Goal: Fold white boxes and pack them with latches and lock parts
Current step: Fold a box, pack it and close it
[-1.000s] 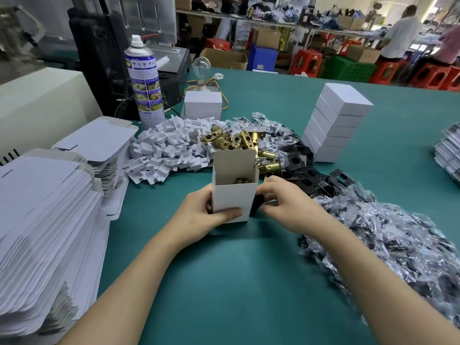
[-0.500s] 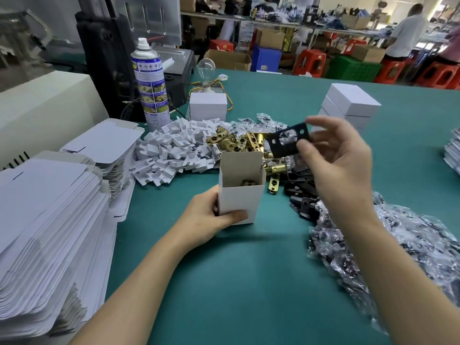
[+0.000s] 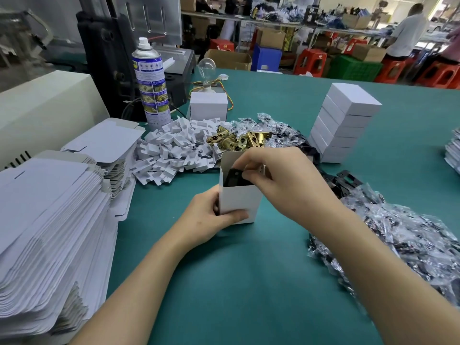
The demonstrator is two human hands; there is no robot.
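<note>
Green table (image 3: pixel 224 282) took up most of the view. Spray can (image 3: pixel 150 80) stood upright at far left, just in front of a black machine (image 3: pixel 104 66), with a cream casing (image 3: pixel 44 103) left of that. Clear light bulb (image 3: pixel 208 68) sat right of the can, coloured wires (image 3: pixel 230 100) trailing off it. Beyond the table were a cardboard box (image 3: pixel 230 58), blue crate (image 3: pixel 266 57), green crate (image 3: pixel 354 68) and red stools (image 3: pixel 311 61). A person in a white shirt (image 3: pixel 408 31) stood at a far bench.

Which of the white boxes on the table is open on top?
The upright box gripped by the left hand; the stacked boxes and the lone box farther back are closed.
</note>
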